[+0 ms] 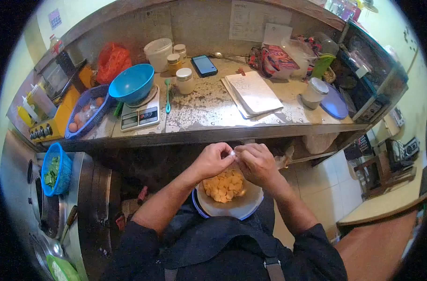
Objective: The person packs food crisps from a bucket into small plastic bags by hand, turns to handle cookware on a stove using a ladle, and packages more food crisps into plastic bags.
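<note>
While orange chunks [224, 186] sit in a bowl [252, 196] lower-center, left hand [212, 161] and right hand [257, 162] are both pinching some tiny whitish bit [232, 153], can't tell what.

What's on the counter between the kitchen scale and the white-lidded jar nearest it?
A slim green utensil, lying between the scale and the jar; it shows in the head view.
</note>
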The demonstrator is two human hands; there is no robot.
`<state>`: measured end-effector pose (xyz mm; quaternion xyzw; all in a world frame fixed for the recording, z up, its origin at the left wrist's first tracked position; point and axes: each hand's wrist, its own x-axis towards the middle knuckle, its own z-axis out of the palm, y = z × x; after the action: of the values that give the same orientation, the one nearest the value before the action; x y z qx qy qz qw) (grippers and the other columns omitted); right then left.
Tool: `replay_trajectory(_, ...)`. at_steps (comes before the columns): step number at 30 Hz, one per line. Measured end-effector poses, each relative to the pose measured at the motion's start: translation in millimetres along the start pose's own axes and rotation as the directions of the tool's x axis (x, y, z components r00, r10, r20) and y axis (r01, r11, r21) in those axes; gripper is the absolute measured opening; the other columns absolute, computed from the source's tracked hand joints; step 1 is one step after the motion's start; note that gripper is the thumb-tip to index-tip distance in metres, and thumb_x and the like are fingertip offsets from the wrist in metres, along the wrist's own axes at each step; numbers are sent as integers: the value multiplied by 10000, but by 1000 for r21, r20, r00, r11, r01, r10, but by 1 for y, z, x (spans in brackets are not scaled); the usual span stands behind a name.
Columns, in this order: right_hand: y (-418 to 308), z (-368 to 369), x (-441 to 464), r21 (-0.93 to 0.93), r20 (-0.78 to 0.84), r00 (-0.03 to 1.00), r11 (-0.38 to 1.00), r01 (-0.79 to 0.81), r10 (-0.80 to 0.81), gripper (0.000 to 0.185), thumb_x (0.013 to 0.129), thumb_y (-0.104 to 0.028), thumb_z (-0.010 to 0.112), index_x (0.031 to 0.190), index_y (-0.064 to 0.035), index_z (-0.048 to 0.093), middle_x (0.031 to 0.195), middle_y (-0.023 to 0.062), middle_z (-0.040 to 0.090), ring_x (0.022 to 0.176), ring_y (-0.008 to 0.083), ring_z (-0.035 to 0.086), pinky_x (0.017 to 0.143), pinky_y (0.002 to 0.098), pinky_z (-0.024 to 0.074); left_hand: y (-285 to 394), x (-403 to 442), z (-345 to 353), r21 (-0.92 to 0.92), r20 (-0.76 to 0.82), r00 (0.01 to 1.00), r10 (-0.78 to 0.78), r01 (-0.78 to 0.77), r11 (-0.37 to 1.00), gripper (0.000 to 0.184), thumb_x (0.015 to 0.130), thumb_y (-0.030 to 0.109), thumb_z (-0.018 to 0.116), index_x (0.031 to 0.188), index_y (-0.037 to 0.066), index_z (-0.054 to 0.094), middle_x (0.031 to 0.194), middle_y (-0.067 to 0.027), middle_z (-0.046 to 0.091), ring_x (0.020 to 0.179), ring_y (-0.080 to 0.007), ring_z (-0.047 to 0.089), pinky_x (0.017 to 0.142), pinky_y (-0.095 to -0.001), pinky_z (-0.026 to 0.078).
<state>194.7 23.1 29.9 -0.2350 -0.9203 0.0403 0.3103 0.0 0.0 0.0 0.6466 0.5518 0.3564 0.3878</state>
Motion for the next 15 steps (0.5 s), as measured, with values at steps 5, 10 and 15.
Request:
replay_trajectory(5, 1, -8, 1, 165, -75, 995, 984, 72, -61, 141, 791, -87, 663, 891, -41, 574, 1003, 127, 647, 877, 297, 639, 738, 378, 509, 16, -5, 1, -60, -31, 978, 208, -209, 976, 180, 801, 121, 677, 929, 8, 621, 819, -65, 636, 733, -153, 595, 673, -318, 490)
replay_trajectory(10, -12, -11, 6, 376, -130, 966, 912, -162, 225, 88, 832, -63, 657, 859, -19, 586, 920, 156, 640, 782, 291, 639, 657, 343, 511, 42, -6, -15, 314, -39, 786, 618, -577, 754, 155, 752, 53, 648, 899, 20, 613, 850, -119, 595, 805, -296, 569, 754, -391, 471)
replay_trajectory(15, -16, -15, 6, 509, -60, 916, 802, -314, 397, 111, 871, -93, 656, 861, -6, 587, 793, 100, 619, 698, 148, 597, 608, 267, 474, 49, 1, -32, 434, 71, 593, 802, -742, 511, 218, 705, 49, 690, 903, 37, 600, 884, -111, 588, 847, -305, 578, 768, -398, 474)
